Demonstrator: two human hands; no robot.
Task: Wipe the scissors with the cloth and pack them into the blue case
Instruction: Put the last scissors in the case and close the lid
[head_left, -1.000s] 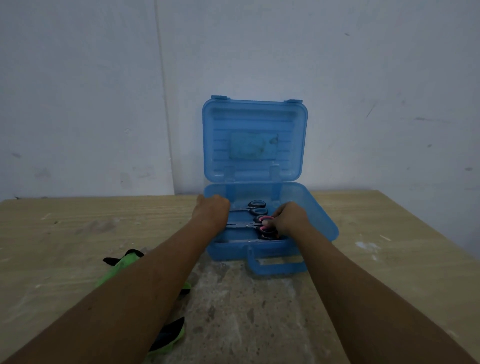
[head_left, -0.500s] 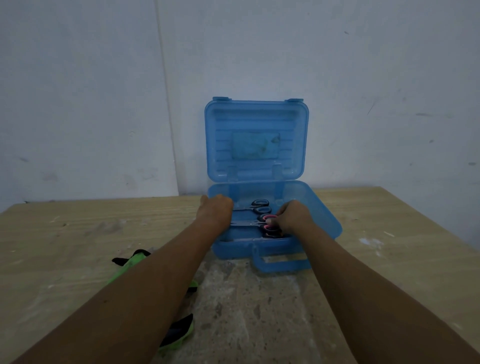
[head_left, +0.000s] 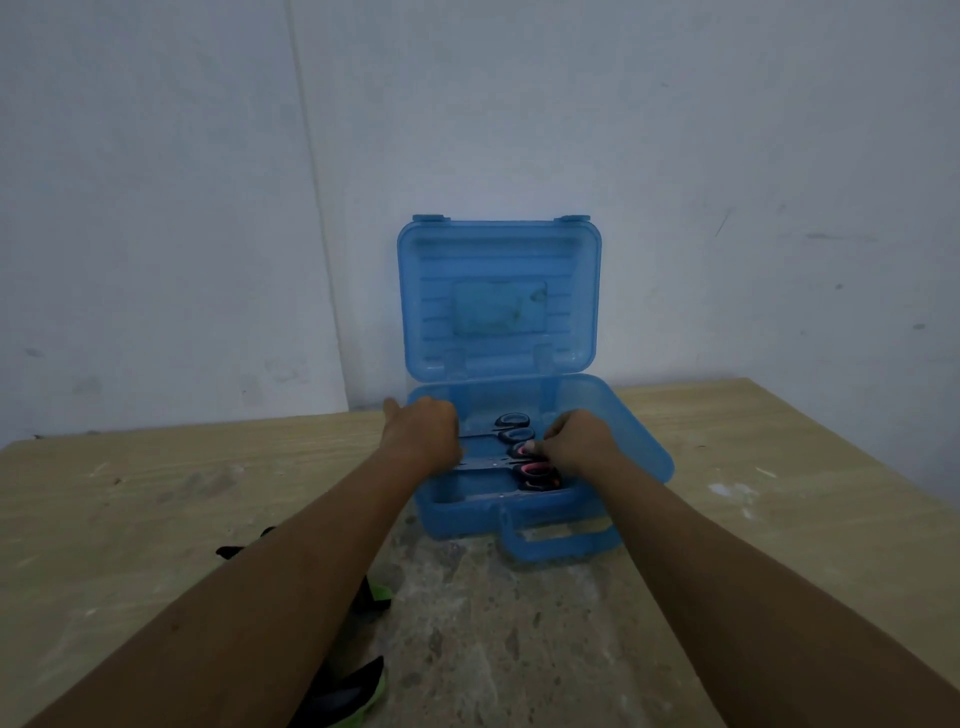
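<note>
The right hand (head_left: 576, 441) reaches into the open blue case (head_left: 641, 447) from the near side, its fingers curled round the handle loops of the pink-handled scissors (head_left: 535, 472), which lie flat in the case's tray close to its front wall, blades pointing toward the case's left end. The left hand (head_left: 423, 431) is set over the left part of the tray, covering the blade tips. Its thumb sticks out past the case's left wall, and its fingers are hidden behind the back of the hand, so I cannot tell whether they are spread or gripping. A black-handled pair of scissors (head_left: 514, 426) lies just behind the pink pair, nearer the case's hinge. The lid (head_left: 498, 249) stands upright at the back of the case. In front of the case and to its left, a green and black cloth (head_left: 337, 696) lies on the wooden counter (head_left: 156, 493), partly under the left forearm.
</note>
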